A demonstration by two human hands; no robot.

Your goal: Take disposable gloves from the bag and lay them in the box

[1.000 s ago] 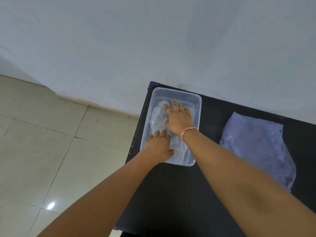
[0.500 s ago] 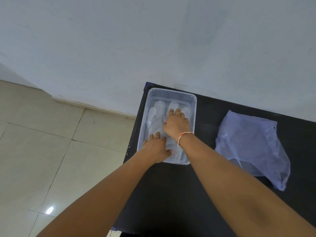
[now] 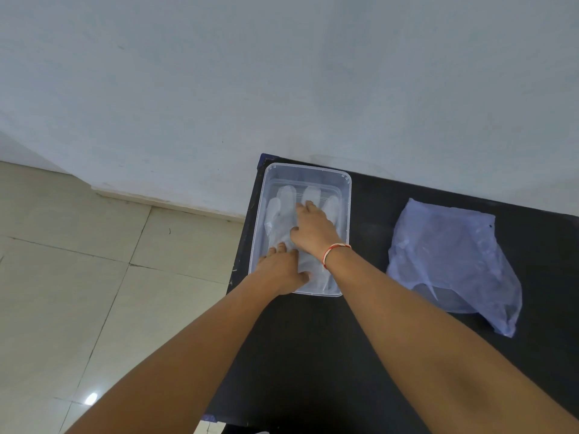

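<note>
A clear plastic box (image 3: 344, 195) stands at the far left corner of the black table (image 3: 360, 355). Translucent disposable gloves (image 3: 280, 211) lie flat inside it, fingers pointing toward the wall. My left hand (image 3: 280, 270) rests palm down on the gloves' cuff end at the box's near side. My right hand (image 3: 315, 228), with a red-and-white thread at the wrist, presses flat on the middle of the gloves. A pale blue plastic bag (image 3: 451, 261) lies crumpled on the table to the right of the box, apart from both hands.
The table butts against a pale wall (image 3: 282, 73) at the back. Its left edge drops off to a beige tiled floor (image 3: 78, 277).
My right hand has slid back from the gloves' fingertips toward their middle, uncovering the fingers. My left hand has stayed on the near end.
</note>
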